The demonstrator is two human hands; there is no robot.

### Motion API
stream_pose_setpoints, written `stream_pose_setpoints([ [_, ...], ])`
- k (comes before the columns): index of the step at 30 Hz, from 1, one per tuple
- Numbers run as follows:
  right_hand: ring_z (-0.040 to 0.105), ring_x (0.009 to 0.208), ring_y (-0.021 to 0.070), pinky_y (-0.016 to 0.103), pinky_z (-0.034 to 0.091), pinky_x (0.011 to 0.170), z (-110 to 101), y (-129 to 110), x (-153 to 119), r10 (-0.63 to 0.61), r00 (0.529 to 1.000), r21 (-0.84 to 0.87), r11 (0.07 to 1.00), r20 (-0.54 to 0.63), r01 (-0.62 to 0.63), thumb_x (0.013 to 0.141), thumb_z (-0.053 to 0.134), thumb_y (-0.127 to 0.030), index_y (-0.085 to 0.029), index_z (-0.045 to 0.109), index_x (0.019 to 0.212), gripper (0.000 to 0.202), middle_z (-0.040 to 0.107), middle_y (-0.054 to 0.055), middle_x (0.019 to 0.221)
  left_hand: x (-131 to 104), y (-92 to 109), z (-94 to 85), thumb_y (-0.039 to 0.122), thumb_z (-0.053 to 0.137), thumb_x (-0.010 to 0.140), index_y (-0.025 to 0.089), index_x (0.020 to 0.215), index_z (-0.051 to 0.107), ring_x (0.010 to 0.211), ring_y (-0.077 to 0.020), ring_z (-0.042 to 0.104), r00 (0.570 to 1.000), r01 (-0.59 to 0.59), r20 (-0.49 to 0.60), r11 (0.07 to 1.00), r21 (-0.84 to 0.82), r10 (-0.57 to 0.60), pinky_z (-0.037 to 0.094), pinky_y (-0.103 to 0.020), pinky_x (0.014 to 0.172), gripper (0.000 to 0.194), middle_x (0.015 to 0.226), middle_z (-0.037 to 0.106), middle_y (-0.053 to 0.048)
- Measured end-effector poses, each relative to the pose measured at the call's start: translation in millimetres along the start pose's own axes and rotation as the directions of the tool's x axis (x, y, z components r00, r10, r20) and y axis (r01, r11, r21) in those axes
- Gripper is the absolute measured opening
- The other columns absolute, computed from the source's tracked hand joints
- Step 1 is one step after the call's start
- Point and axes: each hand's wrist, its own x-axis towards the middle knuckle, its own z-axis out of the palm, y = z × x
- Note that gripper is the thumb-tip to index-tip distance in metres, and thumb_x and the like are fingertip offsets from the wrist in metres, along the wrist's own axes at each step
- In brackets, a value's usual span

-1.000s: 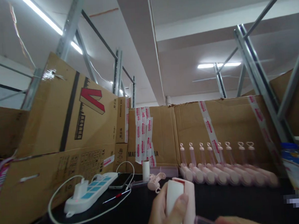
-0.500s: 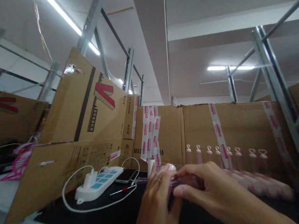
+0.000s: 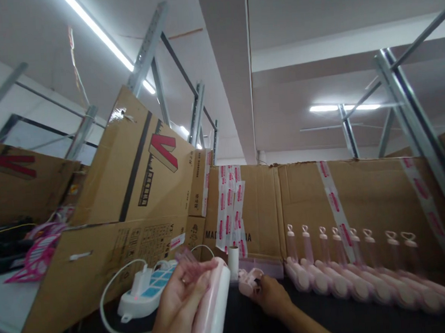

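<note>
My left hand (image 3: 177,304) holds a pale pink cylinder with a white end (image 3: 213,302) upright over the black table (image 3: 251,325), together with a clear pinkish piece (image 3: 189,260) near my fingertips. My right hand (image 3: 271,296) reaches forward and touches a small pink part (image 3: 249,282) lying on the table in front of a clear pink tray (image 3: 262,267). Whether the fingers have closed on that part is hard to tell. A white tube (image 3: 233,262) stands just behind it.
A row of several finished pink cylinders with clear heart-topped caps (image 3: 350,279) lies along the cardboard wall (image 3: 368,203) at right. A white power strip (image 3: 147,294) with a plugged charger and white cable sits at left. Cardboard boxes (image 3: 132,172) and metal shelving surround the table.
My hands have come apart. The left hand now holds the pink cylinder alone, and the right hand has moved forward to the small pink part on the table. The view has tilted slightly.
</note>
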Motion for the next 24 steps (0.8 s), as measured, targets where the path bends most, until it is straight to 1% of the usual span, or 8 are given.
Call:
stream_pose_setpoints([
  [5,0.068,0.089,0.0182,0.039,0.056,0.083,-12.8,21.1,-3.1,0.059,0.998,-0.135,0.989,0.019,-0.056,0.096,0.060,-0.037,-0.017,0.067,0.097,0.021,0.071,0.003,0.097,-3.6,5.2,9.1,0.027,0.078,0.076,0.021,0.070,0.058,0.068,-0.0147,0.060,0.988,-0.141,0.081,0.984,0.106,0.133,0.048,-0.021,0.066,0.021,0.068,0.060,0.002],
  [8,0.068,0.083,0.0165,0.037,0.056,0.080,-30.9,36.1,-5.5,0.026,0.999,-0.152,0.988,0.032,-0.021,0.098,0.058,-0.038,-0.017,0.067,0.093,0.023,0.071,0.002,0.092,-7.6,2.3,22.6,0.025,0.072,0.078,0.022,0.079,0.059,0.061,-0.0161,0.060,0.982,-0.172,0.099,0.979,0.114,0.161,0.050,-0.025,0.059,0.014,0.075,0.064,0.000],
  [10,0.068,0.083,0.0169,0.038,0.056,0.079,-37.8,42.3,-5.5,-0.001,0.999,-0.151,0.988,0.040,0.007,0.097,0.059,-0.037,-0.016,0.066,0.094,0.023,0.070,0.002,0.089,-10.2,-3.3,32.6,0.025,0.069,0.079,0.022,0.091,0.060,0.066,-0.0194,0.065,0.985,-0.170,0.059,0.978,0.121,0.164,0.054,-0.028,0.061,0.016,0.088,0.070,-0.006],
  [12,0.068,0.083,0.0175,0.038,0.056,0.079,-38.8,44.2,-4.3,-0.038,0.998,-0.140,0.989,0.053,0.045,0.096,0.060,-0.036,-0.015,0.066,0.099,0.022,0.070,0.002,0.089,-13.1,-8.4,40.7,0.026,0.066,0.081,0.023,0.102,0.061,0.084,-0.0233,0.069,0.985,-0.172,-0.002,0.974,0.149,0.175,0.056,-0.032,0.078,0.023,0.101,0.072,-0.009],
  [14,0.068,0.086,0.0181,0.039,0.057,0.080,-35.6,42.7,-2.7,-0.089,0.993,-0.127,0.987,0.073,0.098,0.094,0.063,-0.036,-0.015,0.065,0.105,0.023,0.070,0.002,0.095,-15.7,-9.8,44.9,0.032,0.065,0.082,0.024,0.105,0.063,0.099,-0.0263,0.069,0.982,-0.177,-0.029,0.966,0.187,0.186,0.052,-0.035,0.092,0.024,0.105,0.074,-0.008],
  [15,0.068,0.088,0.0187,0.040,0.056,0.081,-33.6,41.0,-2.3,-0.116,0.990,-0.125,0.984,0.083,0.126,0.093,0.065,-0.035,-0.016,0.065,0.106,0.023,0.070,0.003,0.097,-16.6,-8.8,45.6,0.036,0.063,0.084,0.025,0.102,0.064,0.100,-0.0273,0.069,0.981,-0.182,-0.017,0.955,0.234,0.191,0.052,-0.036,0.092,0.022,0.102,0.075,-0.007],
  [19,0.067,0.094,0.0197,0.041,0.056,0.085,-32.4,32.1,-7.4,-0.183,0.979,-0.174,0.965,0.090,0.196,0.090,0.069,-0.032,-0.016,0.066,0.103,0.021,0.070,0.004,0.102,-17.2,-0.5,43.2,0.045,0.054,0.090,0.027,0.085,0.064,0.092,-0.0272,0.073,0.971,-0.239,0.134,0.807,0.540,0.198,0.053,-0.033,0.082,0.021,0.085,0.078,-0.004],
  [24,0.071,0.092,0.0210,0.041,0.057,0.083,-49.7,16.9,-33.4,-0.235,0.964,-0.362,0.894,0.122,0.263,0.092,0.064,-0.025,-0.014,0.068,0.101,0.014,0.073,0.007,0.102,-19.2,2.9,46.0,0.038,0.052,0.093,0.028,0.092,0.063,0.093,-0.0284,0.074,0.957,-0.289,0.226,0.649,0.704,0.181,0.049,-0.035,0.079,0.015,0.096,0.080,-0.005],
])
